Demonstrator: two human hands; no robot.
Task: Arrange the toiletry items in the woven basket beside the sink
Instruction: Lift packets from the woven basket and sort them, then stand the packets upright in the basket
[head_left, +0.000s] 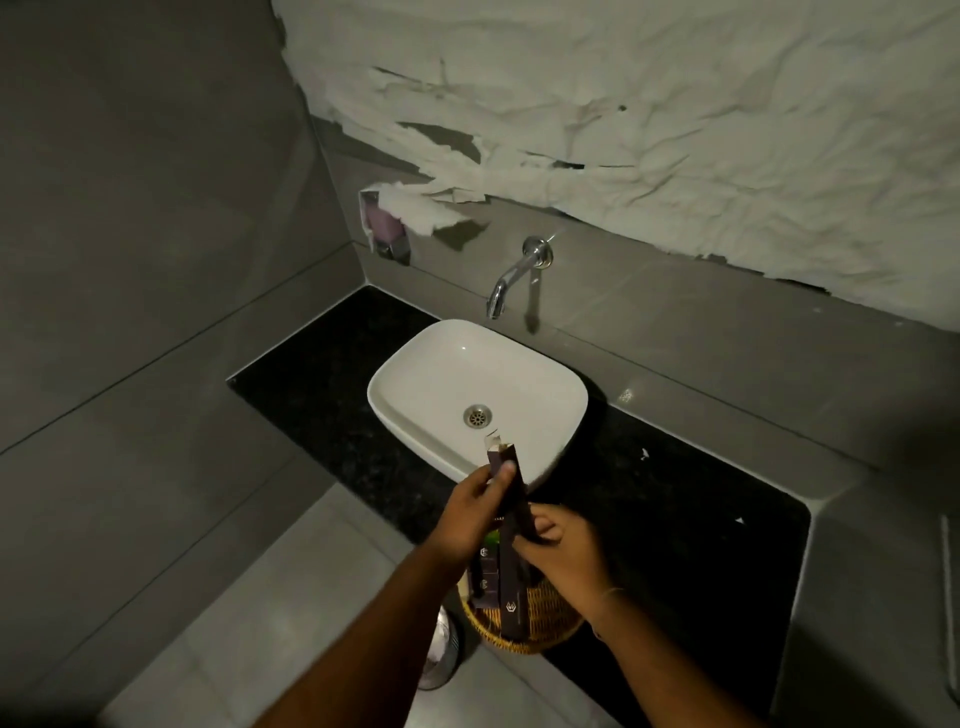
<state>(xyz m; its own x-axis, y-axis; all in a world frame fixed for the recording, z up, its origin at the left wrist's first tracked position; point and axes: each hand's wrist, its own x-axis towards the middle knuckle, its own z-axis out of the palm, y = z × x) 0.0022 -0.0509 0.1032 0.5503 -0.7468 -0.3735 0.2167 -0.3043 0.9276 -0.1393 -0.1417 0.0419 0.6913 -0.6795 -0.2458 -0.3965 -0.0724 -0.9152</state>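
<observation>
Head view: both hands (470, 512) (563, 553) grip a slim dark cardboard box (511, 491) above the round woven basket (540, 621) holding similar boxes (491, 577).

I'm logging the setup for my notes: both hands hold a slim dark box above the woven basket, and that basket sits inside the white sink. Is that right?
Not quite. The head view shows the woven basket on the black counter in front of the white sink, not inside it. The rest stands: the left hand and right hand hold the slim dark box above it.
</observation>
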